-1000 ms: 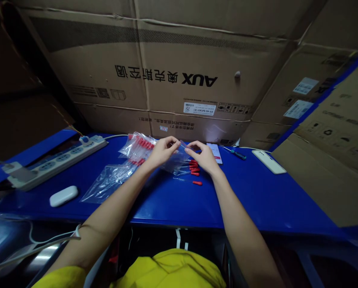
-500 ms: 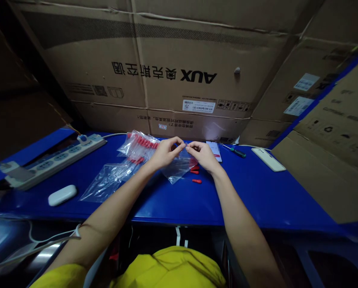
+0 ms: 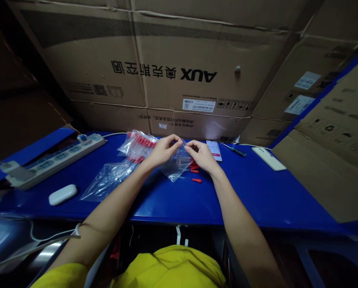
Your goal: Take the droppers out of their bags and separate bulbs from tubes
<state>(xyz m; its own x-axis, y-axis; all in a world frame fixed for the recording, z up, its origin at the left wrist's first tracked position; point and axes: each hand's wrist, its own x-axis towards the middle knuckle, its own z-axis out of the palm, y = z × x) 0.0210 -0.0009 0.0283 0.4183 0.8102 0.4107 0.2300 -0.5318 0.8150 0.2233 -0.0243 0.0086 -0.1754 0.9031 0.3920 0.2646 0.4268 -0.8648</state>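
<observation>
A clear plastic bag (image 3: pixel 173 170) hangs between my hands, its upper edge pinched by both. My left hand (image 3: pixel 166 149) grips that edge on the left with thumb and fingertips. On the other side, my right hand (image 3: pixel 199 154) pinches it close to the left fingertips. Several red-bulbed droppers (image 3: pixel 197 181) with thin clear stems lie on the table beside and below my right hand, partly hidden by it and the bag. Filled clear bags of red-bulbed droppers (image 3: pixel 141 141) are heaped left of my left hand. Flat clear bags (image 3: pixel 105 182) lie nearer, by my left forearm.
A white power strip (image 3: pixel 59 158) with plugs runs along the left of the blue table (image 3: pixel 251 200). A white case (image 3: pixel 63 195) sits in front of it. Toward the back right lie a phone (image 3: pixel 213 149), a screwdriver (image 3: pixel 236 151) and a pale phone-like object (image 3: pixel 268 159). Cardboard (image 3: pixel 167 48) walls the back.
Both hands keep hold of the bag. The fingertips have shifted slightly left, and the bag's edge shows a little more between them.
</observation>
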